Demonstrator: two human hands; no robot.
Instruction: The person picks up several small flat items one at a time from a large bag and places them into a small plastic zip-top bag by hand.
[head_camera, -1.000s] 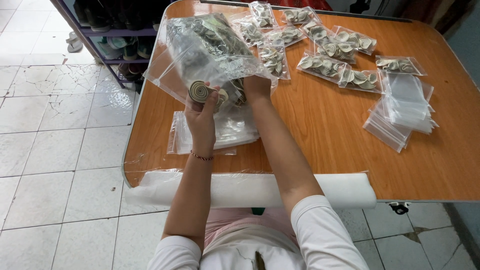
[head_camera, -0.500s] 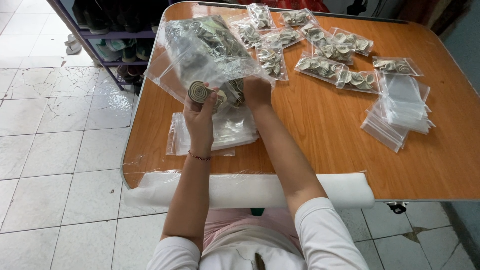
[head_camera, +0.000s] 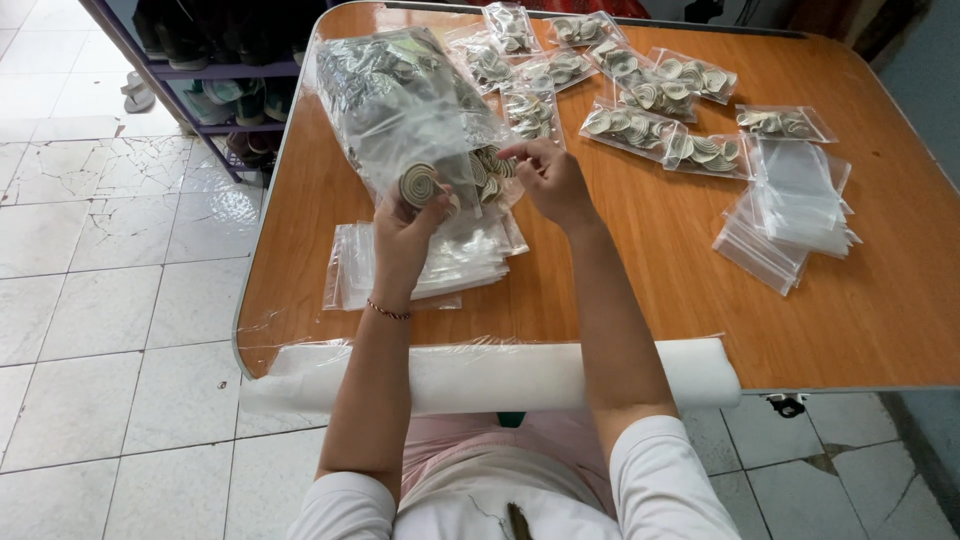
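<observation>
Left hand (head_camera: 405, 225): we see its fingers closed narrow on a flat spiral coil (head_camera: 418, 185), pale with dark rings, held upright with its face toward the camera. The coil sits at the top of the hand, pressed against the near wall of the big clear bag (head_camera: 400, 105).

Right hand (head_camera: 548, 180): fingers bent in close, tips pinched at the lower right edge of the same bag, where more coils (head_camera: 488, 165) show through the plastic. We cannot tell whether they pinch the plastic alone or a coil through it.

The relation that matters: the held coil lies just left of the right hand's fingertips, with the loose coils in the bag between the two hands. The left hand has it; the right is near but apart from it. The bag's long axis runs away from us, toward the far left corner of the bench (head_camera: 640, 300), and its open end we cannot make out.

Outward: under both hands, a stack of empty clear zip bags (head_camera: 440, 265) lies flat on the bench. Farther right, a second stack of empty bags (head_camera: 795, 200). Across the far side, a row of small filled bags (head_camera: 640, 125) of coils. A white padded roll (head_camera: 480, 375) wraps the near bench edge. Tiled floor (head_camera: 110, 300) to the left.
</observation>
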